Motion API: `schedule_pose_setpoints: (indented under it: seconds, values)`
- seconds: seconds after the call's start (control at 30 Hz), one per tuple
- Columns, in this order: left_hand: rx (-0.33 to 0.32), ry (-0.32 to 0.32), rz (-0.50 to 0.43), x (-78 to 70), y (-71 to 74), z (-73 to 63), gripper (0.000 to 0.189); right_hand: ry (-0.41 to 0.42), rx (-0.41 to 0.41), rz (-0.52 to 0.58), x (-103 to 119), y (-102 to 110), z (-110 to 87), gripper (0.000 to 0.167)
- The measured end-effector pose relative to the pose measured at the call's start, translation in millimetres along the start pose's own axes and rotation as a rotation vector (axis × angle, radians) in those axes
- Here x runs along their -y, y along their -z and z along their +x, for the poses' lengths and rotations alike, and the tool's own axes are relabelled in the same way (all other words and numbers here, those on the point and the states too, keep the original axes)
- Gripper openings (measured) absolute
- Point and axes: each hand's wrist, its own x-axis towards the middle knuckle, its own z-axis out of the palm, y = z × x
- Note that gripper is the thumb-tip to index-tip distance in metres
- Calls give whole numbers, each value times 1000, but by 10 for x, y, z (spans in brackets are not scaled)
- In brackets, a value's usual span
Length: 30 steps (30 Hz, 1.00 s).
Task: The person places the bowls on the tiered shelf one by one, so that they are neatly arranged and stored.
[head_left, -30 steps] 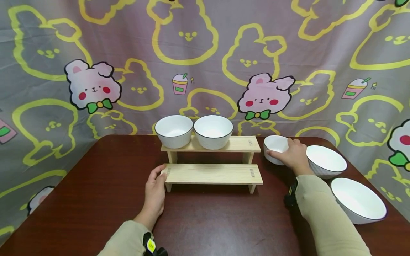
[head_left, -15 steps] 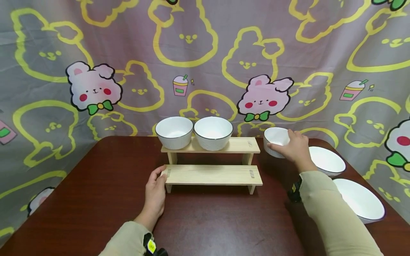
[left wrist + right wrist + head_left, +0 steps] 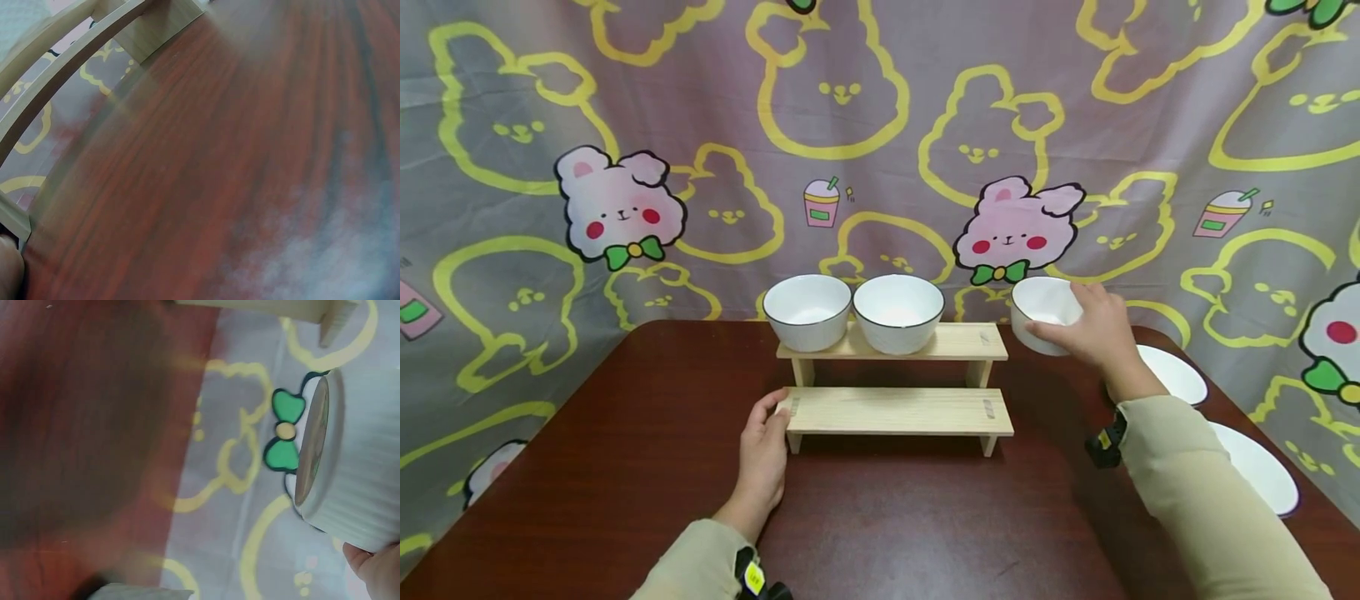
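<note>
My right hand (image 3: 1099, 333) pinches the small white ribbed bowl (image 3: 1030, 332) at its right side and holds it above the table, right of the wooden rack. In the right wrist view the bowl (image 3: 369, 450) shows its ribbed wall and base, with a bit of thumb or finger below. My left hand (image 3: 762, 454) grips the left end of the lower step of the two-tier wooden shelf rack (image 3: 895, 411). Two larger white bowls with dark rims, a left one (image 3: 807, 315) and a right one (image 3: 898, 315), sit side by side on the upper step.
Two wide white bowls stand on the table at the right, a far one (image 3: 1174, 375) and a near one (image 3: 1255, 471); my right arm partly covers both. A patterned curtain (image 3: 880, 192) hangs behind the dark wooden table (image 3: 925, 517).
My right hand has lifted the small bowl off the table and raised it to about the upper step's height. The left hand stays at the rack's lower step.
</note>
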Motion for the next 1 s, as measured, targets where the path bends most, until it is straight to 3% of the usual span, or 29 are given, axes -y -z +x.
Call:
schedule_pose_setpoints:
  seconds: [0.17,0.43,1.0]
  values:
    - [8,15,-9,-3,0,-2,35,49,-3,39,124,98,1,72]
    - [11,51,-34,-7,2,6,35,93,67,59,327,195,-24,76]
    - [50,69,-62,-18,22,8,36,54,203,123,605,183,-41,91]
